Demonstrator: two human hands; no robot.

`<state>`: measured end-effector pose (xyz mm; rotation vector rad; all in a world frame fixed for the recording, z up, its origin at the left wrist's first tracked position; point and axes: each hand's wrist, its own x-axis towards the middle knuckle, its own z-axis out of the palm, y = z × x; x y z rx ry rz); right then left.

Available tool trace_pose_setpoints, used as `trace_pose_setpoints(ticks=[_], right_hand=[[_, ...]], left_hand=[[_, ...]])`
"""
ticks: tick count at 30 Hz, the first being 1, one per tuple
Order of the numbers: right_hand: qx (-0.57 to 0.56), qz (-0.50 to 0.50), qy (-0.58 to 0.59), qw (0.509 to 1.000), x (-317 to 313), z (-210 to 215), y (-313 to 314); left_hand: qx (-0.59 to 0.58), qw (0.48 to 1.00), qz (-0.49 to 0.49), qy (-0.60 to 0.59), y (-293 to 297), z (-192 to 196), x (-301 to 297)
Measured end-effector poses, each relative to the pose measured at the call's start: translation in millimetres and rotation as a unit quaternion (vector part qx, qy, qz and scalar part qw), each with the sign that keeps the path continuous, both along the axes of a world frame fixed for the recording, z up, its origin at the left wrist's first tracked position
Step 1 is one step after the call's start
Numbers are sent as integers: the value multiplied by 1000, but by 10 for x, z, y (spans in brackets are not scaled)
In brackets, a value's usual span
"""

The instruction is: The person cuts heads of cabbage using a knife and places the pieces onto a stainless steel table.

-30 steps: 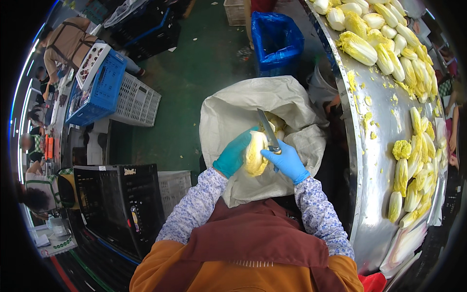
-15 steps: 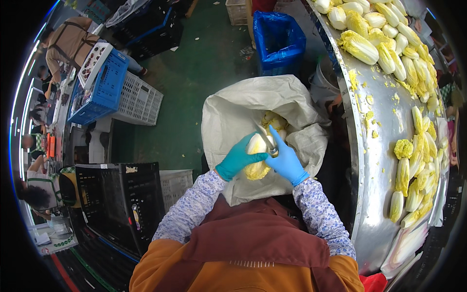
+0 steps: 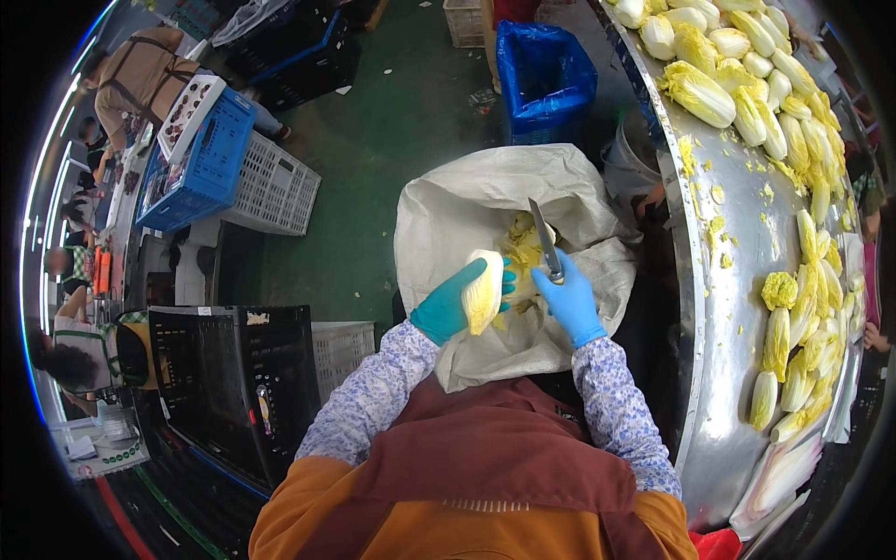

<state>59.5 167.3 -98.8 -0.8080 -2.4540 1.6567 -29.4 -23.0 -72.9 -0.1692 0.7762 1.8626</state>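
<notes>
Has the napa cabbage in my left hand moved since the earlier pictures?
Yes. The napa cabbage in your left hand has moved left, farther from the edge of the metal table.

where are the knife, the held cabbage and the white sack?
Knife (image 3: 542,233): head view, on the middle of the blade.
Held cabbage (image 3: 483,293): head view, on the middle of its pale yellow side.
White sack (image 3: 425,233): head view, on its bare left wall.
</notes>
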Motion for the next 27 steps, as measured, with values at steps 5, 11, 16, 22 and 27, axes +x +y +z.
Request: trace_pose_setpoints(ticks=[5,11,16,22,27], right_hand=[[-167,62,-45,983,29,464,-297],[-105,77,-3,991,52,340,-223],[-129,71,24,989,27,553,-250],[-116,134,8,984,61,542,-155],[-121,138,-16,983,65,731,-127]], left_hand=[[43,997,22,-54,86,-110,94],[-148,923,-36,353,91,107,151],[-103,948,-15,301,48,99,131],[-112,944,-41,309,49,71,194],[-113,932,-36,342,114,173,174]])
